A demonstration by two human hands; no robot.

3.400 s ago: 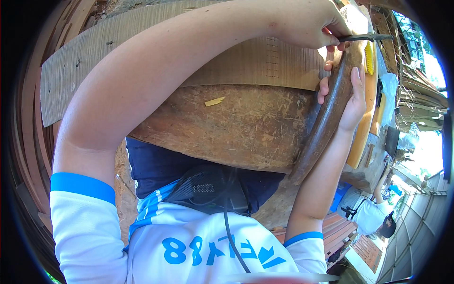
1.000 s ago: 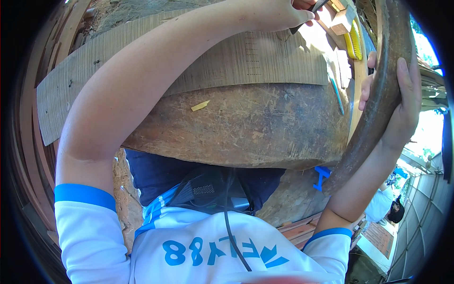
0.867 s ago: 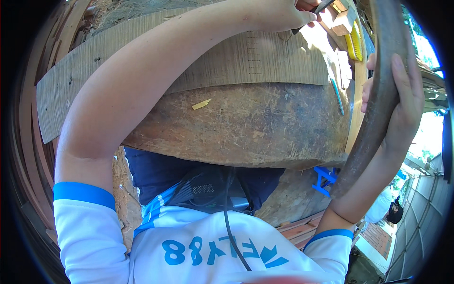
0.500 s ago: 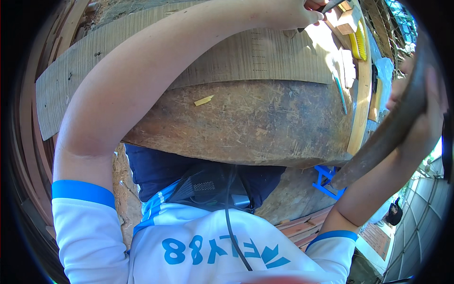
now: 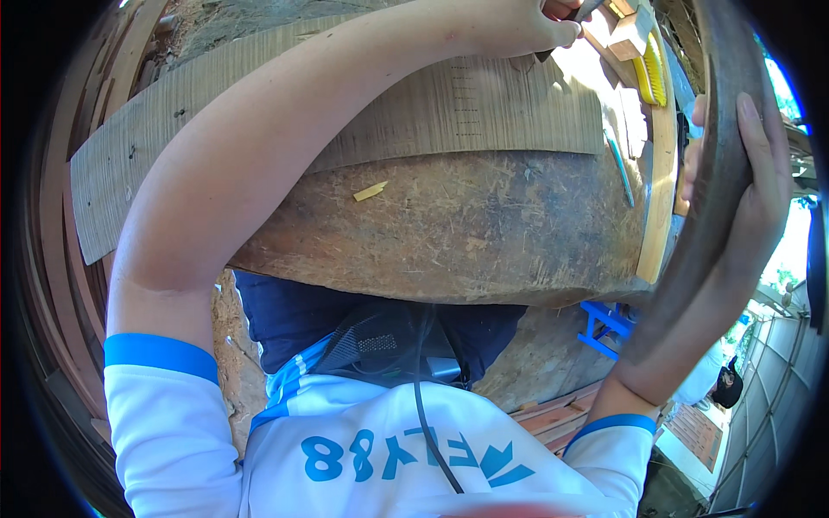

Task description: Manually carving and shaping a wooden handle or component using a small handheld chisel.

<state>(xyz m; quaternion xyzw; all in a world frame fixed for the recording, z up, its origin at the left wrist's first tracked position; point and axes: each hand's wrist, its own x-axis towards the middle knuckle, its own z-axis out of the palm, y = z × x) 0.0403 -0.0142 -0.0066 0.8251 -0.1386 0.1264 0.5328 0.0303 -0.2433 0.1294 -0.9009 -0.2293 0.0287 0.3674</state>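
Across the bench reaches my left arm, its hand (image 5: 544, 28) at the far right of a long thin wooden board (image 5: 380, 116). Its fingers are closed around a dark, narrow chisel-like tool (image 5: 587, 9), mostly cut off by the top edge; a dark tip shows below the fingers, by the board. On the right, my right hand (image 5: 760, 164) grips a long, dark, slightly curved wooden bar (image 5: 721, 138), held raised and close to the camera along my forearm. Fingers show on both sides of the bar.
The worn wooden bench (image 5: 449, 224) carries a yellow wood chip (image 5: 370, 192) and a thin blue stick (image 5: 618, 168). Along its right side are a pale wood strip (image 5: 659, 207), a wood block (image 5: 630, 34) and a yellow brush (image 5: 651, 73). A blue stool (image 5: 602, 328) stands below.
My right hand has swung the dark bar upward and slightly left, to a more upright angle. The left hand with its tool has barely shifted.
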